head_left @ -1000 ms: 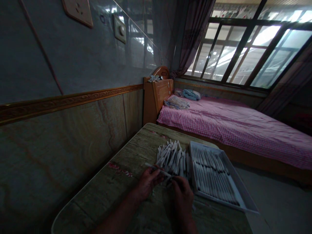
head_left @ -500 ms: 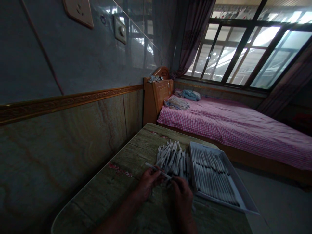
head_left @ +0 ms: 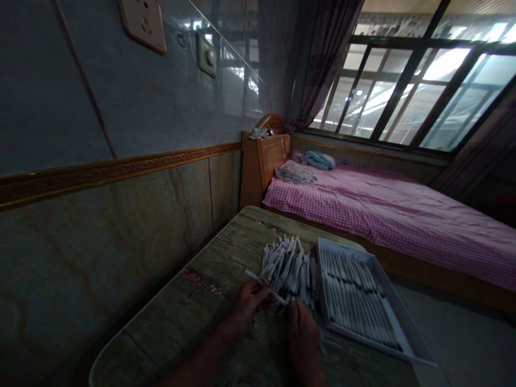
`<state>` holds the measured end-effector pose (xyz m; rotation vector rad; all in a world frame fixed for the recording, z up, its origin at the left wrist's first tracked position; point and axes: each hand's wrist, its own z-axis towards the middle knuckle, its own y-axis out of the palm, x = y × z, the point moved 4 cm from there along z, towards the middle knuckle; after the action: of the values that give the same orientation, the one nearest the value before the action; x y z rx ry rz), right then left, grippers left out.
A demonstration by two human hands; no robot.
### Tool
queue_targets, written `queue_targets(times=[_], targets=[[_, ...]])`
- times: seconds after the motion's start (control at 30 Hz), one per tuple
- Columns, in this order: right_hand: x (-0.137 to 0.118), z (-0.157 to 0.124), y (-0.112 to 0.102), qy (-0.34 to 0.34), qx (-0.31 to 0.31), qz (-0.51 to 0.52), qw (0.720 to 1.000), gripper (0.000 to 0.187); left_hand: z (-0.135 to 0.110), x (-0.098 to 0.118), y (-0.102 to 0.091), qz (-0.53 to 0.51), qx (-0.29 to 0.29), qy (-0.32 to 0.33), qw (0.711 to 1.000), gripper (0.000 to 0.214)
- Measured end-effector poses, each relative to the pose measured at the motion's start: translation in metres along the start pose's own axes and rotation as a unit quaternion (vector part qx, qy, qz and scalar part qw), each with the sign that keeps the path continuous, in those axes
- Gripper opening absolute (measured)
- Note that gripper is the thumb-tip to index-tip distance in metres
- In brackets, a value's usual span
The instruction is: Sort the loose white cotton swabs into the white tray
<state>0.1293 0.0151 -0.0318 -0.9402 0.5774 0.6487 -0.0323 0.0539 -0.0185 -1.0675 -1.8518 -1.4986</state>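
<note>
lower than a moment ago, our right hand now sits nearer the table's near edge, its fingers curled so that we cannot tell what it holds. our left hand pinches one white rod in a narrow grip, the rod slanting across toward the right hand. a loose pile of white rods lies just beyond, beside a white tray of rods in rows at the table's right edge.
</note>
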Motion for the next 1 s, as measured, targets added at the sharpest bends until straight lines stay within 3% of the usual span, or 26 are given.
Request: queue_targets(times=[0.2, 0.43, 0.6, 0.83, 1.0], targets=[[-0.014, 0.003, -0.007, 0.048, -0.037, 0.034, 0.998, 0.04, 0.001, 0.003, -0.002, -0.009, 0.013, 0.011, 1.0, 0.042], [0.0, 0.001, -0.004, -0.002, 0.004, 0.013, 1.0, 0.049, -0.002, 0.004, 0.001, 0.01, 0.005, -0.005, 1.0, 0.043], [-0.013, 0.004, -0.006, 0.038, -0.038, 0.03, 0.998, 0.04, -0.001, 0.005, -0.001, 0.006, 0.011, 0.005, 1.0, 0.044], [-0.005, 0.002, -0.002, -0.002, -0.037, -0.015, 0.999, 0.049, 0.002, -0.002, -0.002, 0.02, -0.001, -0.004, 1.0, 0.049], [-0.013, 0.003, -0.005, 0.03, -0.052, 0.024, 0.998, 0.041, 0.002, 0.002, -0.003, 0.009, 0.01, 0.005, 1.0, 0.05]])
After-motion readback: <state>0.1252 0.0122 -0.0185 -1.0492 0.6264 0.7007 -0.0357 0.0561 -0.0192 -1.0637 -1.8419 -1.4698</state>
